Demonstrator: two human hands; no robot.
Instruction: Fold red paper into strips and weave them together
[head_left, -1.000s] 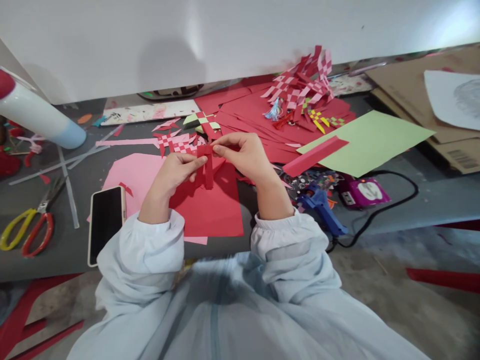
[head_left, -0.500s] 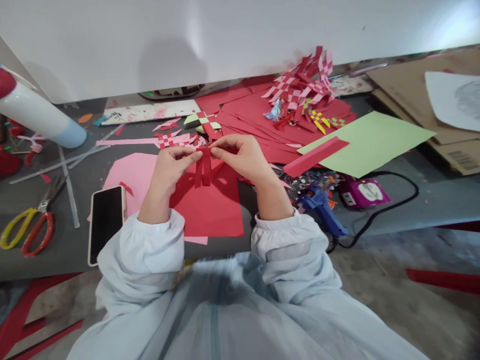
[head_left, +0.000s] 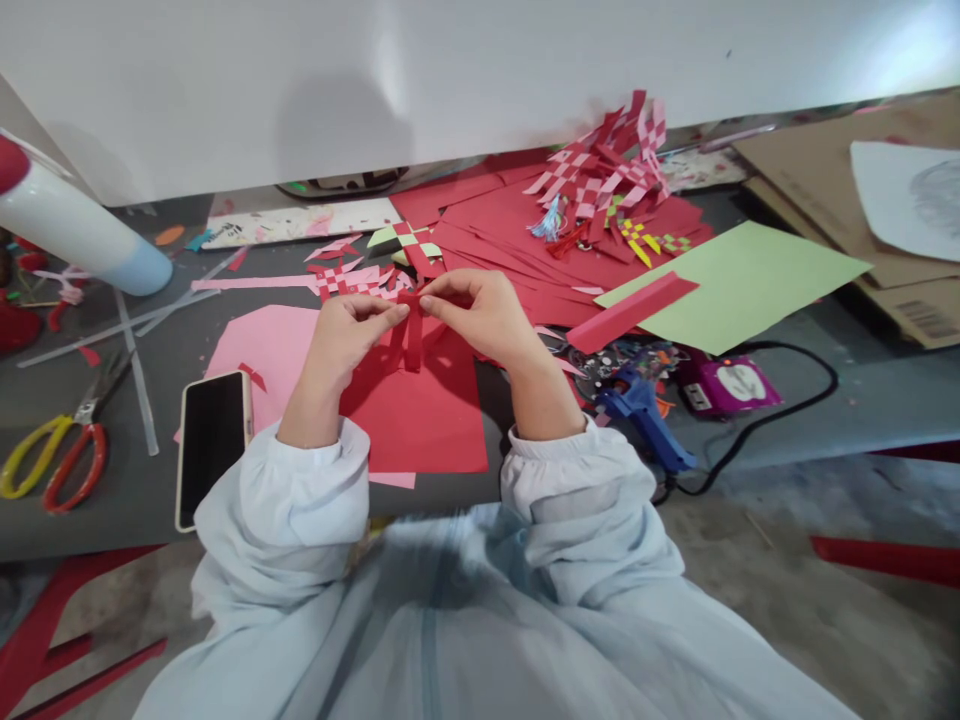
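Observation:
Between my two hands, red paper strips (head_left: 413,340) are held up, with their loose ends hanging down. My left hand (head_left: 349,335) pinches them from the left with thumb and finger. From the right, my right hand (head_left: 480,315) pinches the same strips close to the left fingertips. Under both hands lies a red paper sheet (head_left: 427,430) on top of a pink paper sheet (head_left: 274,330). Just beyond my fingers are pink-and-red woven paper pieces (head_left: 360,280). How the strips join at the top is hidden by my fingertips.
To the left lie scissors (head_left: 82,430), a phone (head_left: 215,445), clear glue sticks (head_left: 136,375) and a white-blue bottle (head_left: 90,230). A blue glue gun (head_left: 649,420), a purple box (head_left: 731,385) and a green sheet (head_left: 750,290) are on the right. Red sheets (head_left: 495,230) are piled behind.
The hanging strips have shifted slightly and look closer together. My left fingertips have moved a little to the right; both hands otherwise stay in place.

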